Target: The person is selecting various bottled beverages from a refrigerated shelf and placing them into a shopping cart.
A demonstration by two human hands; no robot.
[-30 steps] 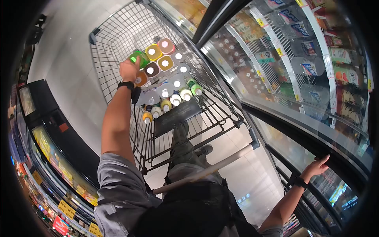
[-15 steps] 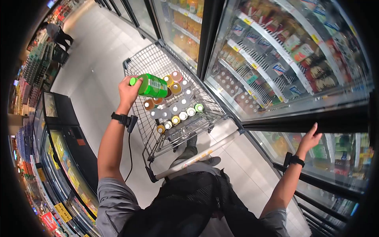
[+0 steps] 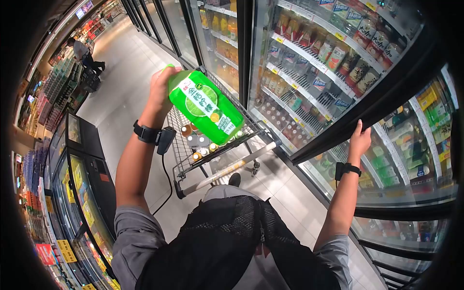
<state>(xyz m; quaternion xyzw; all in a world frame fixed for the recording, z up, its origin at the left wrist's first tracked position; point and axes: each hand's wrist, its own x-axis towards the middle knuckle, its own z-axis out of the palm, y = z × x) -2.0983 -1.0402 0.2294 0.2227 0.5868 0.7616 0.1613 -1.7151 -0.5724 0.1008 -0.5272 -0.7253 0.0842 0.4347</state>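
Observation:
My left hand (image 3: 162,89) is closed round the neck end of a large green bottle (image 3: 208,106) with a lime picture on its label. The bottle is tilted, its base toward the lower right, above a wire shopping cart (image 3: 179,162). Several upright bottles (image 3: 193,141) stand in the cart, partly hidden behind the green one. My right hand (image 3: 359,140) is at the dark frame of a glass cooler door (image 3: 333,130), its fingers stretched upward and partly apart, with no item visible in it.
Drink coolers (image 3: 299,58) line the right side, with shelves of bottles and cartons. On the left stands a low display case (image 3: 89,169). A person (image 3: 84,55) is farther up the aisle (image 3: 128,63). A cord hangs from the device on my left wrist.
The green bottle has come closer to the camera, with its label now facing up. My right hand has moved up and left, and the door frame beside it has shifted. The cart appears lower.

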